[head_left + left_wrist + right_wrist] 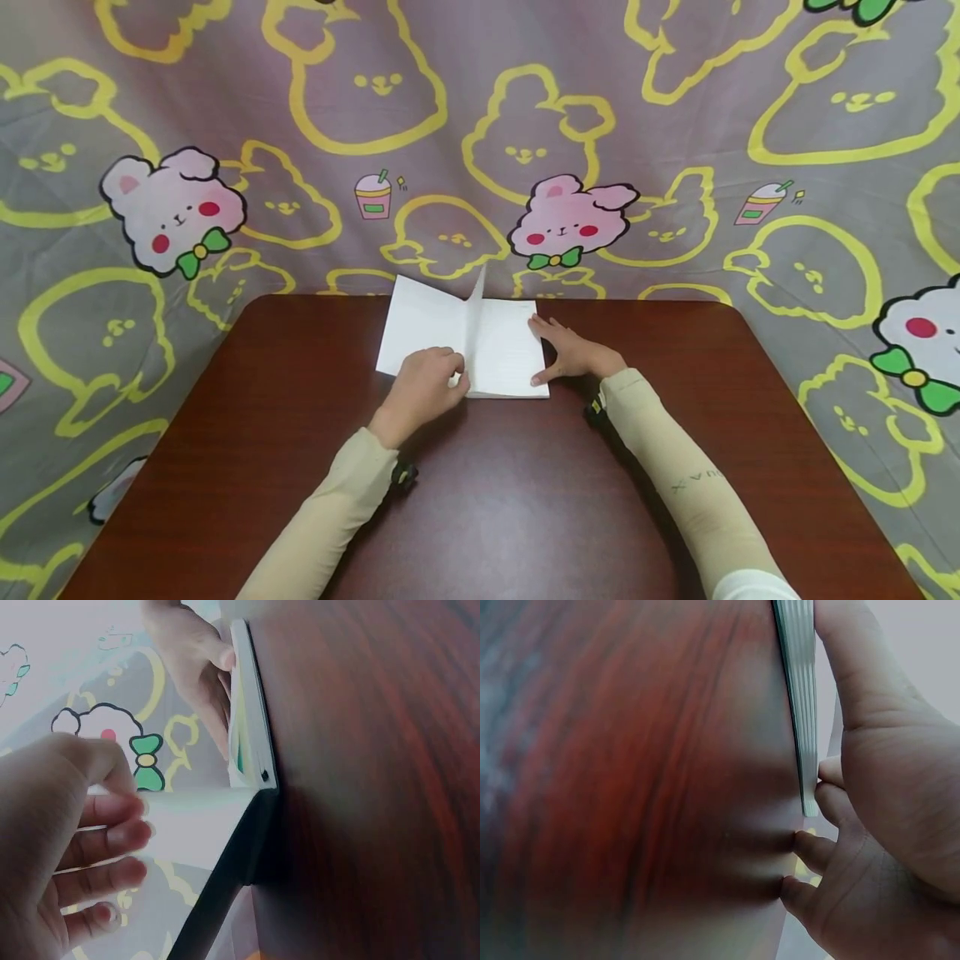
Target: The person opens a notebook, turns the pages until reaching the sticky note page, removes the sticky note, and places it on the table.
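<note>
An open notebook (512,346) with white lined pages lies near the far edge of the table. One page (475,312) stands upright from the middle, between the two halves. My left hand (424,385) pinches this page near its lower edge; in the left wrist view the page (196,821) runs from the fingertips to the spine. My right hand (572,352) rests at the right edge of the notebook with thumb and fingers spread, the thumb on the lower right corner. Seen from the right wrist, the page block (799,697) lies beside the thumb.
The dark brown wooden table (570,500) has rounded far corners. Behind it and along both sides hangs a grey curtain (450,175) with cartoon animals. The notebook's dark cover (221,889) tilts up from the table at the spine.
</note>
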`<state>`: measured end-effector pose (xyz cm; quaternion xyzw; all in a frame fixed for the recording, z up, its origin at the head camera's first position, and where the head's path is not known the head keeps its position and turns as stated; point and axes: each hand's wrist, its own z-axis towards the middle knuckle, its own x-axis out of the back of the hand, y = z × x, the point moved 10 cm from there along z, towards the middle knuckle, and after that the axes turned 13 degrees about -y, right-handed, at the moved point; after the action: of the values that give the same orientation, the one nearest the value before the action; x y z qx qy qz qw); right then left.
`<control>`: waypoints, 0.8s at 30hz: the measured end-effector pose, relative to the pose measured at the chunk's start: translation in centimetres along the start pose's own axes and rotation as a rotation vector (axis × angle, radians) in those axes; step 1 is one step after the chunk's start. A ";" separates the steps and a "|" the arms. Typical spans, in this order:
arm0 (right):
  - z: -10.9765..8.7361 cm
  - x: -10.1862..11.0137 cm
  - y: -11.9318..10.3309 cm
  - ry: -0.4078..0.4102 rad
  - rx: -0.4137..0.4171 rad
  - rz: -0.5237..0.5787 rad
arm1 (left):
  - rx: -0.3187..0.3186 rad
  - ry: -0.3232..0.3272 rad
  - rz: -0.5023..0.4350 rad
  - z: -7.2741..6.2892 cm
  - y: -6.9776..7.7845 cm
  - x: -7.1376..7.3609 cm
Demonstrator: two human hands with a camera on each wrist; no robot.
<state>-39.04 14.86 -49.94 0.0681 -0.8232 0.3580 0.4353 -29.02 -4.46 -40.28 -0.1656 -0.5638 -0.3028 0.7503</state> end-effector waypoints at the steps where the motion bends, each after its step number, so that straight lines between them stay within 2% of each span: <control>1: 0.0 0.0 0.1 -0.001 0.001 0.001 | 0.013 0.015 0.001 -0.1 0.0 0.2; 8: 0.0 0.0 0.0 0.005 0.014 -0.001 | 0.095 0.090 0.004 -0.4 -0.8 1.9; 16: -0.2 0.1 -0.2 0.004 0.008 0.009 | 0.113 0.188 0.022 -0.7 -1.9 4.6; 21: -0.1 0.0 0.0 -0.003 -0.002 0.006 | 0.126 0.217 0.047 -1.0 -2.7 5.9; 24: 0.0 0.0 -0.1 -0.001 0.000 0.007 | 0.140 0.209 0.053 -1.3 -3.1 6.2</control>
<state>-39.00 14.85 -49.86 0.0656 -0.8236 0.3596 0.4337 -28.96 -9.27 -35.07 -0.0954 -0.4976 -0.2583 0.8225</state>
